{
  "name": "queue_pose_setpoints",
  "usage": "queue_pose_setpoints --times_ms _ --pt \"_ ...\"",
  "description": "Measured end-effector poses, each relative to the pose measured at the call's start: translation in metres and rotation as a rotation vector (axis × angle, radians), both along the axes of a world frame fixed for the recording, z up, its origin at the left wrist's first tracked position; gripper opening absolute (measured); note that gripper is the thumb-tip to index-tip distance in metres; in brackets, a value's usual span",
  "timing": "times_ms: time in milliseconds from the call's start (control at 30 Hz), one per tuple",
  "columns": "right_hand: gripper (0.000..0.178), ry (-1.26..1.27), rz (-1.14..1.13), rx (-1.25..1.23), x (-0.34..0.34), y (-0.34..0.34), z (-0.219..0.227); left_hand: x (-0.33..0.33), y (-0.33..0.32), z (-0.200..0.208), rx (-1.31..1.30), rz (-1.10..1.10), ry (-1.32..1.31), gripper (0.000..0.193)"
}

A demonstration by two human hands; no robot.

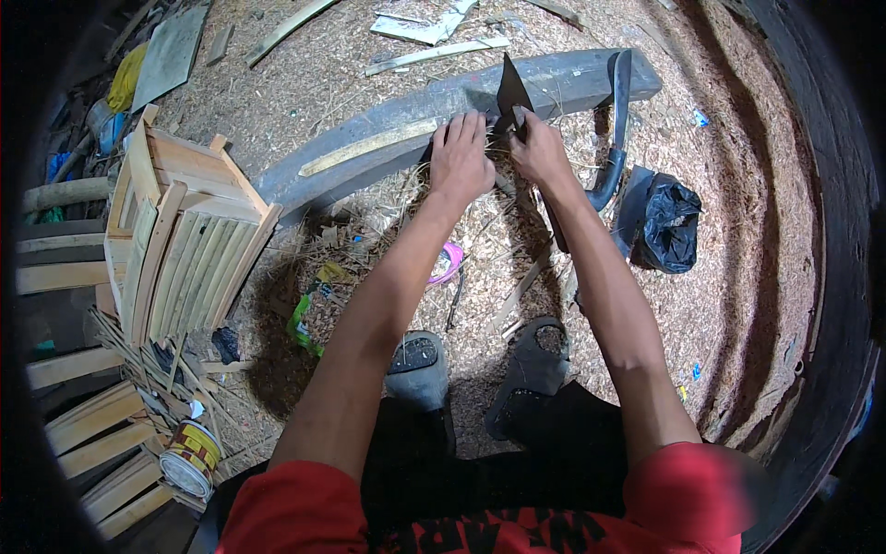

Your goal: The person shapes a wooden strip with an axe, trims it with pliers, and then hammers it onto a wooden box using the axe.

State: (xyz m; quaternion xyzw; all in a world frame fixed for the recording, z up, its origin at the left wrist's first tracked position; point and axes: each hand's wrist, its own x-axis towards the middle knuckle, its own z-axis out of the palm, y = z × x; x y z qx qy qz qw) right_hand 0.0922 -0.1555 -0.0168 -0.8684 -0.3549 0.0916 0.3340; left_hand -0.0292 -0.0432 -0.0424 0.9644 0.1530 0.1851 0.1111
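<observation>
One dark blade (514, 90) is grasped in the right hand (540, 152) over the curved grey beam (397, 113), which lies on the chip-strewn ground (277, 102); the left hand (460, 164) lies over the beam's near edge, fingers bent, and whether it grips anything cannot be told. Farther out, a hooked knife (620, 102) crosses the beam's right end, a can (191, 455) bears a yellow-and-red printed label, and black lettering spans the red shirt (295, 508).

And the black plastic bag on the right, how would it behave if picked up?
The black plastic bag would probably sag and fold, since its sides look thin and crumpled. Its glossy surface may also feel slightly slippery.
</observation>
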Motion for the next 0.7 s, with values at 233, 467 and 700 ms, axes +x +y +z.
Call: queue_pose_setpoints --times_ms 233,467,700 --pt "0.034 -0.025 0.112 0.009 -0.009 0.008 0.016 0.001 0.001 0.013 0.055 -0.006 0.198 0.074" --pt "0.036 -0.051 0.143 -0.059 -0.014 0.014 0.022 -0.003 0.001 0.010 0.164 0.028 0.205 0.085" --pt "0.038 -0.051 0.160 -0.108 -0.002 0.013 0.018 0.000 0.001 0.014 0.121 -0.006 0.247 0.087"
